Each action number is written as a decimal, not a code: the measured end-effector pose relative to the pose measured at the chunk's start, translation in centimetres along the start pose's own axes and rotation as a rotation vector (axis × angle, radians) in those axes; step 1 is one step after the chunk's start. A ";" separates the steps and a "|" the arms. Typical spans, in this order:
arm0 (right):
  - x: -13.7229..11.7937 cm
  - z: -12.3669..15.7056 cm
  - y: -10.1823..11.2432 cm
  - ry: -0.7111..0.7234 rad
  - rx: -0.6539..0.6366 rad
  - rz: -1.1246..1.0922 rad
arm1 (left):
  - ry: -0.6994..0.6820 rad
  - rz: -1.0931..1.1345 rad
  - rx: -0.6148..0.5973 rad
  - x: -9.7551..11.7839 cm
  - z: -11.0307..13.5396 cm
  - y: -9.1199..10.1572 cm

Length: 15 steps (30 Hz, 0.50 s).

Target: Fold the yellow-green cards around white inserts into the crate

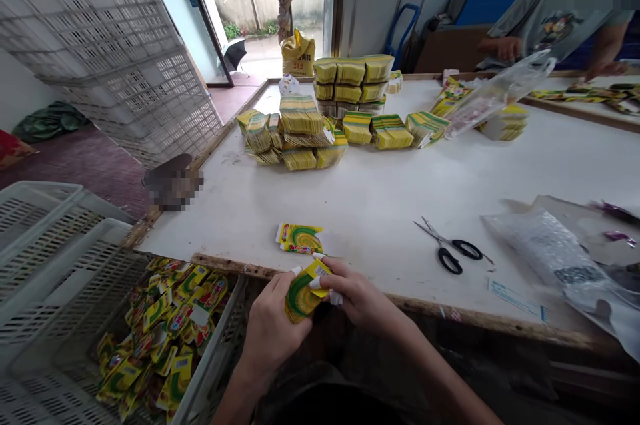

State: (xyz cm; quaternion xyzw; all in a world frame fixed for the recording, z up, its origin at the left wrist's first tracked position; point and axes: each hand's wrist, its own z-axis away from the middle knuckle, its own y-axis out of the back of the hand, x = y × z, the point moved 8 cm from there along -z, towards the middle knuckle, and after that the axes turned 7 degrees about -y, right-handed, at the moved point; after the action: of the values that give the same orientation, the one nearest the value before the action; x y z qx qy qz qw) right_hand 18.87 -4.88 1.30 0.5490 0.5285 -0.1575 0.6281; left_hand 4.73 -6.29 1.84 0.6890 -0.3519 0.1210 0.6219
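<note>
My left hand (275, 321) is closed around the left side of a yellow-green printed carton (303, 295), held just off the table's front edge. On the carton's upper right end, by a barcode, the fingers of my right hand (357, 291) pinch it. White covers sit on several of my fingertips. Whether it is a single carton or a small stack, I cannot tell. Just beyond my hands, a flat yellow carton (300, 238) with a green swirl lies on the white table (370, 205).
Bundled carton stacks (303, 115) stand at the back. Black-handled scissors (447, 248) and bubble wrap (550, 245) lie to the right. Below left, a plastic crate (215, 351) holds many filled packs (175, 318). Another person (555, 28) works at the far right.
</note>
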 end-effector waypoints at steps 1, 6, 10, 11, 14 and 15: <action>-0.3 -0.1 0.3 0.007 -0.044 -0.004 | -0.002 0.017 -0.025 0.2 -0.2 0.1; -1.0 -0.7 0.7 0.007 -0.043 0.002 | -0.012 0.018 -0.067 0.2 -0.6 0.2; -0.5 -1.0 -0.1 -0.010 0.004 -0.039 | 0.021 0.026 -0.068 -0.8 -0.6 0.3; -0.5 -1.1 -0.4 0.000 -0.024 -0.038 | 0.026 0.038 -0.079 -1.0 -0.5 0.3; -0.7 -1.2 -0.8 0.033 -0.130 0.007 | 0.027 0.125 -0.095 -1.4 -0.1 0.1; -0.7 -1.2 -0.9 0.034 -0.154 0.033 | 0.027 0.171 -0.073 -1.6 0.2 0.0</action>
State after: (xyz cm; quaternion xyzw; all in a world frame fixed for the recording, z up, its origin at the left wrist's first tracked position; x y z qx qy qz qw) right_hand 17.33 -4.42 1.64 0.5104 0.5403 -0.0967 0.6620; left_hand 3.54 -5.91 0.86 0.6316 -0.4052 0.1701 0.6387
